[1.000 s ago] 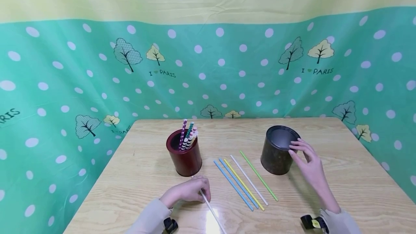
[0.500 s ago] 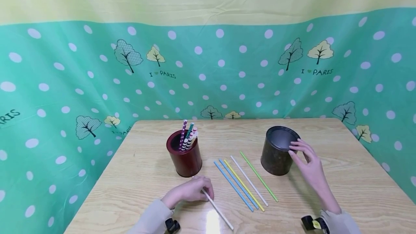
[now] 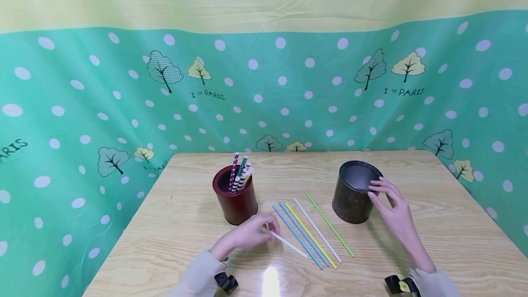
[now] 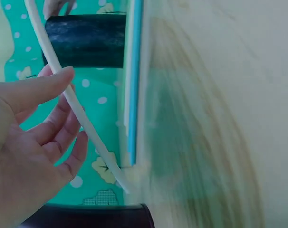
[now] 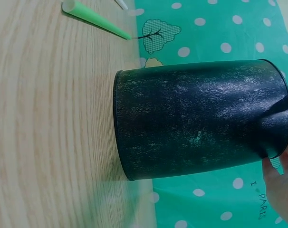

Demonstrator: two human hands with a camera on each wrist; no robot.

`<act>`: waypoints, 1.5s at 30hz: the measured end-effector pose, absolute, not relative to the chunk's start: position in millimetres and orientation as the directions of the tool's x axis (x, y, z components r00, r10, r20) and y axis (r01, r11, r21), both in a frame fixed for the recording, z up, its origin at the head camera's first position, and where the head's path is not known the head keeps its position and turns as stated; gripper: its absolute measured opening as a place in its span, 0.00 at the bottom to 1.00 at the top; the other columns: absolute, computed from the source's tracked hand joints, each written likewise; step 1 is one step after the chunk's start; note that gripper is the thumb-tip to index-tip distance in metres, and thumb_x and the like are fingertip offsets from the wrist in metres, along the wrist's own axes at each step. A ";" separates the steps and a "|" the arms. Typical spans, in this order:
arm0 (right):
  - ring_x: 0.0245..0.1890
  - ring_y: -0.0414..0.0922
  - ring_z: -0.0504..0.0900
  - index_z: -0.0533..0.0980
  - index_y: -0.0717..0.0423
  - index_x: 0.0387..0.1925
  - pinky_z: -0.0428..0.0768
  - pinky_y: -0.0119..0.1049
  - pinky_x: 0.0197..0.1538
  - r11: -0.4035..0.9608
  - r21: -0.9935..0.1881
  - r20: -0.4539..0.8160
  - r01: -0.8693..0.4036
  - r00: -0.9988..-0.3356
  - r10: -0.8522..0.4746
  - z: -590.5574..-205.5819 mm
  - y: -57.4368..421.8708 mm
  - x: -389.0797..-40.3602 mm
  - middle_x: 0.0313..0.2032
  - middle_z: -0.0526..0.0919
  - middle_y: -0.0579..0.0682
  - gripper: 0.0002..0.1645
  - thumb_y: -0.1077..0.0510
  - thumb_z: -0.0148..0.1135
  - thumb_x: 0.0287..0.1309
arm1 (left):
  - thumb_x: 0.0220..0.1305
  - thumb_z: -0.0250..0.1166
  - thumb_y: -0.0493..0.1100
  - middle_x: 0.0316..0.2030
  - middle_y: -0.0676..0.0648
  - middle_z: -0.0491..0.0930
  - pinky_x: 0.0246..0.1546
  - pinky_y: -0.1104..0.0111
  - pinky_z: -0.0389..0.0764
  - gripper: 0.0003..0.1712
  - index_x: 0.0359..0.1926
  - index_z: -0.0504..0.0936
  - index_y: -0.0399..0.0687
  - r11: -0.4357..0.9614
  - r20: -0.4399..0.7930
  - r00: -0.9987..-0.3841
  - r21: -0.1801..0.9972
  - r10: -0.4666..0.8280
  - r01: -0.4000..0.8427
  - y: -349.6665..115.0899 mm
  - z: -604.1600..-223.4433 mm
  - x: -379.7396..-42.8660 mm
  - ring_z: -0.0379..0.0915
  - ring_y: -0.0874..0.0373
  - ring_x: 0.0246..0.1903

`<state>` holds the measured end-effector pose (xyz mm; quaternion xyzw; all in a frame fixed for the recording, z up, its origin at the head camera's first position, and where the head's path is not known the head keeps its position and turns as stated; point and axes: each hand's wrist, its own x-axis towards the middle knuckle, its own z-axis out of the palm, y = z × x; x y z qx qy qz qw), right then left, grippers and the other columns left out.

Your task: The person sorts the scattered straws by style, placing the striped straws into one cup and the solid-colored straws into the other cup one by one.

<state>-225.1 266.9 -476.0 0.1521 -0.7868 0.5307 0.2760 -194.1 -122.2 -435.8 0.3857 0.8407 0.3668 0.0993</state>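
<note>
My left hand (image 3: pixel 257 230) pinches a white straw (image 3: pixel 288 245) between thumb and fingers, in front of the dark red can. In the left wrist view the white straw (image 4: pixel 89 127) slants past the thumb, one end running out of view at the top. My right hand (image 3: pixel 397 212) holds the rim of a black can (image 3: pixel 352 200) at its right side, the thumb low on the outside. In the right wrist view the black can (image 5: pixel 201 121) stands on the table, with only fingertips and part of the hand showing at the rim.
Between the cans lie several straws side by side: two blue, a yellow (image 3: pixel 310 235), a white and a green straw (image 3: pixel 329 223). A dark red can (image 3: pixel 237 203) at the left holds several patterned straws (image 3: pixel 239 175). A polka-dot curtain (image 3: pixel 284 81) hangs behind the table (image 3: pixel 189 187).
My left hand has moved right and slightly away from me, lifting the white straw, whose near end has swung up toward the row of straws. My right hand stays on the black can.
</note>
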 end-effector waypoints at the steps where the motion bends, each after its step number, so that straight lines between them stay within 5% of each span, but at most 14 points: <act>1: 0.62 0.40 0.56 0.76 0.59 0.44 0.53 0.23 0.60 0.372 -0.756 0.595 -0.539 -0.802 0.049 -472.1 265.4 -222.9 0.51 0.72 0.49 0.15 0.64 0.59 0.52 | 0.51 0.63 0.34 0.29 0.57 0.74 0.39 0.73 0.71 0.06 0.30 0.76 0.48 0.429 0.120 -0.694 0.707 0.710 0.562 -120.6 -434.3 -194.7 0.67 0.68 0.33; 12: 0.62 0.42 0.57 0.76 0.51 0.45 0.56 0.24 0.59 0.438 -0.755 0.579 -0.488 -0.809 0.098 -496.4 275.5 -235.4 0.51 0.72 0.46 0.16 0.63 0.60 0.51 | 0.55 0.60 0.33 0.32 0.50 0.76 0.42 0.65 0.72 0.05 0.33 0.74 0.44 0.344 0.177 -0.779 0.823 0.602 0.453 -98.9 -417.4 -202.9 0.71 0.62 0.35; 18: 0.62 0.43 0.56 0.76 0.56 0.45 0.54 0.25 0.60 0.408 -0.750 0.595 -0.521 -0.800 0.072 -486.0 271.5 -229.8 0.52 0.72 0.50 0.16 0.63 0.60 0.52 | 0.56 0.58 0.32 0.34 0.45 0.74 0.44 0.66 0.71 0.06 0.36 0.73 0.38 0.295 0.150 -0.834 0.890 0.531 0.348 -83.8 -398.5 -203.4 0.72 0.59 0.38; 33: 0.62 0.43 0.57 0.76 0.52 0.45 0.56 0.25 0.60 0.435 -0.740 0.606 -0.514 -0.790 0.098 -496.8 274.3 -238.0 0.52 0.72 0.48 0.16 0.63 0.60 0.51 | 0.54 0.59 0.30 0.34 0.40 0.74 0.41 0.68 0.74 0.07 0.36 0.72 0.30 -0.063 0.346 -0.872 0.936 0.345 0.347 -38.9 -371.1 -215.9 0.71 0.63 0.37; 45: 0.60 0.39 0.60 0.73 0.73 0.39 0.57 0.21 0.57 0.392 -0.753 0.608 -0.528 -0.787 0.106 -420.7 230.8 -191.0 0.46 0.73 0.47 0.12 0.73 0.56 0.49 | 0.52 0.59 0.27 0.37 0.30 0.73 0.43 0.66 0.74 0.10 0.37 0.70 0.24 -0.266 0.451 -0.875 0.877 0.174 0.399 2.3 -349.3 -220.3 0.73 0.64 0.36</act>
